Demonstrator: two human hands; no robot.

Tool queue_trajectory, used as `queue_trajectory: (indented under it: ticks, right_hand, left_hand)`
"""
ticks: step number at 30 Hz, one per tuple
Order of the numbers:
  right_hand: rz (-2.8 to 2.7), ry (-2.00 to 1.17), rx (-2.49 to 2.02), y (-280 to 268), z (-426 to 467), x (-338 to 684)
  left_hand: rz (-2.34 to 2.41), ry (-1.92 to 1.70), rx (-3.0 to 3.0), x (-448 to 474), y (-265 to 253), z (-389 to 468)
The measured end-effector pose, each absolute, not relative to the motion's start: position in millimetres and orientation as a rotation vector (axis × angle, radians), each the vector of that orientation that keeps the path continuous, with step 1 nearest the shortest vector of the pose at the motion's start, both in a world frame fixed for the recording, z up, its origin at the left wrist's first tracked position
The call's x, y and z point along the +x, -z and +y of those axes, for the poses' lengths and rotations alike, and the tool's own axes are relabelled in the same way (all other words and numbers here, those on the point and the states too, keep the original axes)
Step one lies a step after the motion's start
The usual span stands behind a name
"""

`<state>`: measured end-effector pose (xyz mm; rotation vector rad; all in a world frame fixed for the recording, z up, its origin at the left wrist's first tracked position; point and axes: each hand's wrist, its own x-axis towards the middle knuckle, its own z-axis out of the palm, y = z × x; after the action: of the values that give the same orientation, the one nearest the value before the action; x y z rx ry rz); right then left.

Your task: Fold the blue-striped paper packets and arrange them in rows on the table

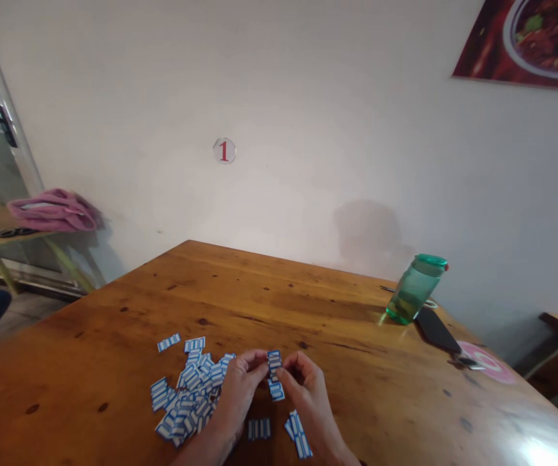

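Observation:
Between my two hands, low in the middle of the head view, is a small blue-and-white label card [274,358] with banded white boxes. My left hand [241,388] pinches its left edge, and the fingertips of my right hand [311,395] are closed on its right edge. Just below it shows another such piece [276,390]; whether it is held too, I cannot tell. A loose pile of similar label cards [194,388] spreads left of my left hand, partly hidden by it. One card [259,428] lies between my wrists, and a few overlap [299,435] by my right wrist.
On the wooden table [240,291], a green bottle [415,289] stands at the far right beside a dark phone-like object [437,329] and a pink disc [490,364]. A wall rises behind. At left, a pink cloth [55,210] rests on another table.

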<state>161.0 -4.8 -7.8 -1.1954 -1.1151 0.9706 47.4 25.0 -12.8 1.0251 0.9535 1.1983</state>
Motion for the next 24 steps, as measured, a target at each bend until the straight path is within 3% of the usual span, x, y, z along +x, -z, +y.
queue_trajectory:
  ticks: [24]
  right_hand:
    - [-1.15, -0.772, -1.343, 11.2, -4.6, 164.3]
  left_hand:
    - [0.87, -1.106, 0.884, 51.6, 13.4, 22.1]
